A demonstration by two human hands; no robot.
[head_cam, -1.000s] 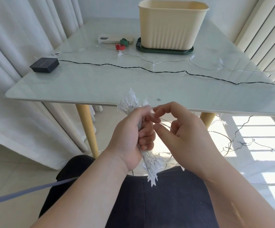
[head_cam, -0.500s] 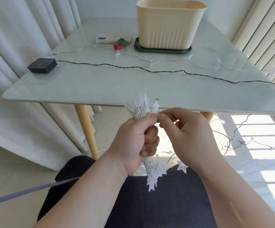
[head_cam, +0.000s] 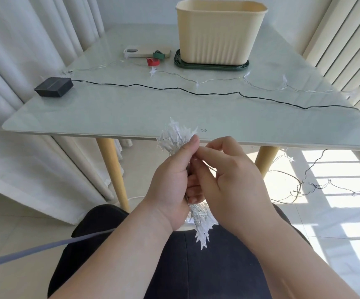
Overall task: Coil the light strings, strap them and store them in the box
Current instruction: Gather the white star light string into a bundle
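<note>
One cream box (head_cam: 220,37), inside hidden, left hand (head_cam: 170,186) gripping star-light bundle (head_cam: 175,137), right hand (head_cam: 235,182) pinching its wire (head_cam: 211,168)

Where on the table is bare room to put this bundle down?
The wide near strip between the black cable and the table's front edge is bare. Crowded: beyond the cable, with star string, straps, phone and box.
</note>
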